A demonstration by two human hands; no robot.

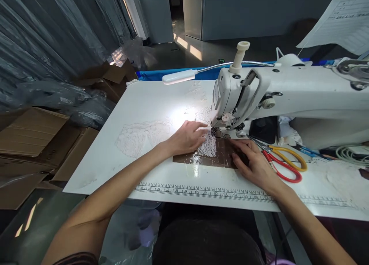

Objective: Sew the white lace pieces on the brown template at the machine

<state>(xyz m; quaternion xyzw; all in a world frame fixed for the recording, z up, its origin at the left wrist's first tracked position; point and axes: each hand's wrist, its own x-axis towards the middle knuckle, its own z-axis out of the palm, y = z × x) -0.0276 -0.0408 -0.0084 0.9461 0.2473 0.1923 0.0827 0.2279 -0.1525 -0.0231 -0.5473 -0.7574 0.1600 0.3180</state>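
Note:
My left hand [188,137] lies on the white lace [208,146], left of the needle, its fingers stretched toward the presser foot [213,131]. Under the lace is a shiny brown sheet [220,157], flat on the machine bed. My right hand [253,163] rests on the sheet's right end, thumb and fingers apart, pressing lightly. The white sewing machine [302,90] stands over the work, with its needle area just beyond my fingertips. Part of the lace runs behind the left hand and is hidden there.
Scissors with red and yellow handles [288,163] lie right of my right hand. Another lace piece [141,136] spreads on the left of the white table [103,161]. A lit lamp [180,77] hangs above. A printed ruler [201,191] follows the front edge. Cardboard boxes [34,130] stand left.

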